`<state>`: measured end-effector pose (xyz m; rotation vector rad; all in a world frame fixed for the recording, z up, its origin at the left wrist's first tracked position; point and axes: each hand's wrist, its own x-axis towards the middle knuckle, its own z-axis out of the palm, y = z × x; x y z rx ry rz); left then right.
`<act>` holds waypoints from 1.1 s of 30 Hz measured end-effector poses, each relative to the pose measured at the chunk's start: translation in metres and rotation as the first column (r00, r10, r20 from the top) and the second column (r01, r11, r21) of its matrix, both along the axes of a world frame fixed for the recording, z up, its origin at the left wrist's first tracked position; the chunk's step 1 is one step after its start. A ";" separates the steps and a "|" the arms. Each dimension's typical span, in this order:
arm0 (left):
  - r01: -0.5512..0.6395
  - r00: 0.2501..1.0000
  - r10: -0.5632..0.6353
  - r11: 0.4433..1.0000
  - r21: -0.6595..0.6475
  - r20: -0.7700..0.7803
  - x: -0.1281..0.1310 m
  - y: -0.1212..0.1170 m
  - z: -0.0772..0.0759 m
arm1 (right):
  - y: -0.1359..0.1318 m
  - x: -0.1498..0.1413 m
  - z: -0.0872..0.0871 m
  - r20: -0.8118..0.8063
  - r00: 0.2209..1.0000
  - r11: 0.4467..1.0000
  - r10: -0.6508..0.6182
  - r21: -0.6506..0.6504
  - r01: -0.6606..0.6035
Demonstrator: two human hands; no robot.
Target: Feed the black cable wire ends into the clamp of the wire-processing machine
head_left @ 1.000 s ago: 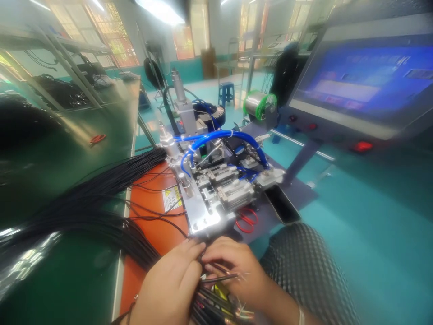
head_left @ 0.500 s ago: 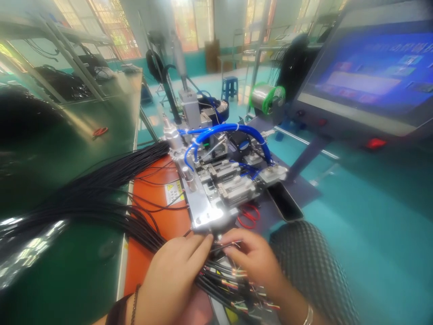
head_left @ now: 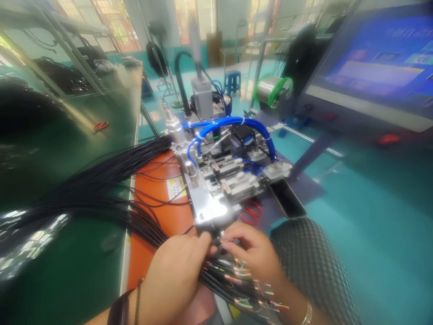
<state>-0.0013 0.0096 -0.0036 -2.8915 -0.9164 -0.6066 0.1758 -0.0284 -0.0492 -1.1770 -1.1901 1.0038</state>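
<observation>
My left hand (head_left: 176, 275) and my right hand (head_left: 255, 253) meet at the near edge of a metal fixture (head_left: 216, 189) with blue air hoses (head_left: 223, 124). Both hands are closed in a pinch on the stripped end of a thin black cable (head_left: 221, 241), held right against the fixture's front. Under my hands lies a bundle of black cables (head_left: 101, 198) whose stripped ends (head_left: 243, 280) show coloured wires. The bundle fans out to the left over the orange machine top (head_left: 162, 216).
Red-handled scissors (head_left: 250, 212) lie beside the fixture, next to a dark phone-like slab (head_left: 287, 198). A touchscreen panel (head_left: 375, 63) stands at the right, a green-wire spool (head_left: 272, 90) behind. A long green bench (head_left: 67, 149) runs to the left, with red scissors (head_left: 99, 126) on it.
Both hands have moved up from the cable bundle to the fixture's front edge, carrying one cable end. The view has shifted slightly.
</observation>
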 end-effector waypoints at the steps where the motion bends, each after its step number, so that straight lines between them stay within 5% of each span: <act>1: 0.006 1.000 -0.006 1.000 0.012 -0.028 0.001 0.000 0.001 | 0.000 0.000 0.000 0.018 1.000 1.000 -0.007 0.020 0.007; 9: 0.037 0.999 -0.037 0.999 0.003 -0.030 -0.003 -0.006 -0.003 | -0.005 -0.001 0.003 0.191 0.960 0.969 -0.204 0.176 0.171; 13: 0.031 0.999 -0.031 0.998 0.054 0.005 -0.005 -0.008 -0.008 | -0.007 0.000 0.004 0.408 0.896 0.934 -0.175 0.356 0.021; 16: 0.028 1.000 -0.029 0.999 0.042 0.008 -0.004 -0.006 -0.008 | -0.007 0.001 0.006 0.519 0.849 0.952 -0.099 0.297 -0.070; 21: 0.014 1.000 -0.014 1.000 0.020 0.012 -0.002 -0.006 -0.007 | -0.006 -0.001 0.008 0.413 0.890 0.973 -0.193 0.198 0.119; 28: 0.025 0.999 -0.025 1.000 0.009 -0.041 -0.002 -0.007 -0.008 | -0.002 0.000 0.008 0.452 0.889 0.975 -0.079 0.222 -0.027; 33: 0.056 0.991 -0.065 0.995 -0.077 -0.115 0.000 -0.004 -0.004 | 0.001 0.005 0.009 0.557 0.829 0.983 0.055 0.117 -0.144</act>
